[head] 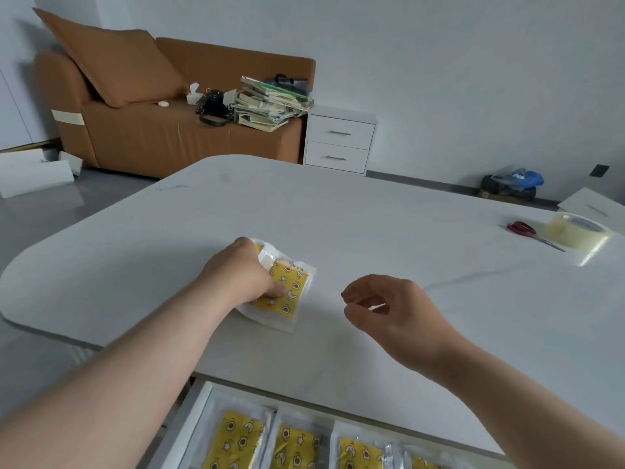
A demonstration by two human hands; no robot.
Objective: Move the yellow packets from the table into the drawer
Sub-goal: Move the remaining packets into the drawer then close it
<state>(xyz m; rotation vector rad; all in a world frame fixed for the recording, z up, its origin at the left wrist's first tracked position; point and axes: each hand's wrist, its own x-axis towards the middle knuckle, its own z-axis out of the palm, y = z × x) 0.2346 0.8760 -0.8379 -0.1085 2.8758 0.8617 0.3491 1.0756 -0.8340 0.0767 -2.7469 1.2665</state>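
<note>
A yellow packet (289, 292) in clear wrapping, printed with stars and moons, lies on the white table (389, 211) near its front. My left hand (243, 275) presses down on the packet's left part and grips it; another packet seems to lie under the hand. My right hand (389, 309) hovers to the right of the packet, fingers curled and apart, holding nothing. Below the table's front edge the open drawer (194, 421) holds several yellow packets (236, 438) laid side by side.
Red-handled scissors (527, 231) and a roll of clear tape (578, 233) lie at the table's far right. Beyond the table stand a brown sofa (152, 130) with a stack of books (270, 103) and a white nightstand (340, 143).
</note>
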